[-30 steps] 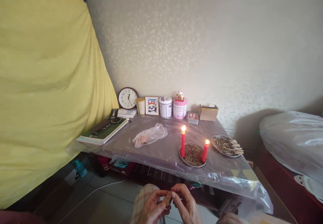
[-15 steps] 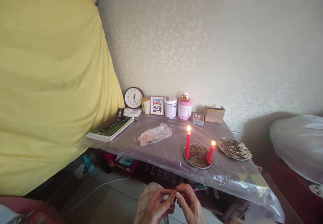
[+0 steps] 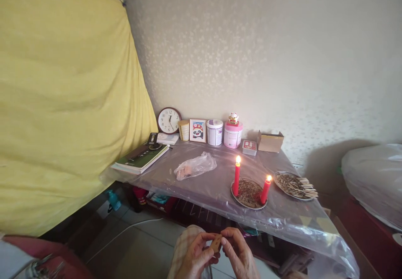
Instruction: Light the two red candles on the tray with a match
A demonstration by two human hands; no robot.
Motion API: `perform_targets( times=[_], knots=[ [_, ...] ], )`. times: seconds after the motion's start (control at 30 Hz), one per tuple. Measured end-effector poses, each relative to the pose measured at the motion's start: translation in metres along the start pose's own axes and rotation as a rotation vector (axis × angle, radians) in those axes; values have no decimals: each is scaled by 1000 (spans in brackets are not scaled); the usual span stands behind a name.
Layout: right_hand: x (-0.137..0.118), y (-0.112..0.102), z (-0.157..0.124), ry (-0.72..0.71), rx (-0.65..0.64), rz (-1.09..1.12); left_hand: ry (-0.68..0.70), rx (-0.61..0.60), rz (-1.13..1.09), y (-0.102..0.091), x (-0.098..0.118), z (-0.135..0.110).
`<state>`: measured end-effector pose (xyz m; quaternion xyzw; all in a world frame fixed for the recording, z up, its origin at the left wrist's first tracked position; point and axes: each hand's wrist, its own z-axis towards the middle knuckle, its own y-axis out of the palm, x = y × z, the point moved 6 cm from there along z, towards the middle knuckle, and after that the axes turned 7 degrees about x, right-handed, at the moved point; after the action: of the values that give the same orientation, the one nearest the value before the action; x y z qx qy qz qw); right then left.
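Note:
Low in front of the table, my left hand (image 3: pixel 195 254) holds a small brown box-like piece (image 3: pixel 216 243) with dark marks on its face. Its fingers and thumb are closed around the left side. My right hand (image 3: pixel 238 251) pinches the right end of the same piece between thumb and fingertips. What the piece is exactly, I cannot make out. Beyond my hands a tall lit red candle (image 3: pixel 236 180) and a shorter lit red candle (image 3: pixel 265 189) stand on a round metal plate (image 3: pixel 244 204) covered with small brown bits.
Right of the candles, another plate (image 3: pixel 284 193) holds brown bits and several pale sticks (image 3: pixel 307 187). A plastic bag (image 3: pixel 201 166) lies mid-table on the plastic-covered table (image 3: pixel 191 191). Books (image 3: pixel 141 159), a clock (image 3: pixel 169 120), tins (image 3: pixel 215 133) and a cardboard box (image 3: pixel 270 142) stand behind.
The view has shifted slightly, so the table appears a little further right. The brown piece now shows more of its marked face between my hands; both still grip it.

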<state>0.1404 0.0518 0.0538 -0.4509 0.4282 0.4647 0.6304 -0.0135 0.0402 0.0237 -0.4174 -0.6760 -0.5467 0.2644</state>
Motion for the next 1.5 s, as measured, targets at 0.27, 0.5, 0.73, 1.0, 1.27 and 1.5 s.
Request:
perform_targets(
  times=[0.27, 0.5, 0.73, 1.0, 1.27, 1.5],
  knots=[
    [3, 2, -1, 31, -24, 19, -1, 3, 33, 0, 2, -1],
    [4, 1, -1, 18, -28, 25, -1, 8, 45, -3, 0, 0],
    [0, 1, -1, 26, -34, 20, 3, -9, -15, 0, 1, -2],
    [9, 1, -3, 34, -68, 30, -9, 5, -17, 2, 4, -3],
    [15, 1, -2, 24, -102, 38, -22, -50, -20, -3, -4, 4],
    [11, -1, -3, -1, -93, 54, -42, -77, -29, -7, -11, 9]
  ],
)
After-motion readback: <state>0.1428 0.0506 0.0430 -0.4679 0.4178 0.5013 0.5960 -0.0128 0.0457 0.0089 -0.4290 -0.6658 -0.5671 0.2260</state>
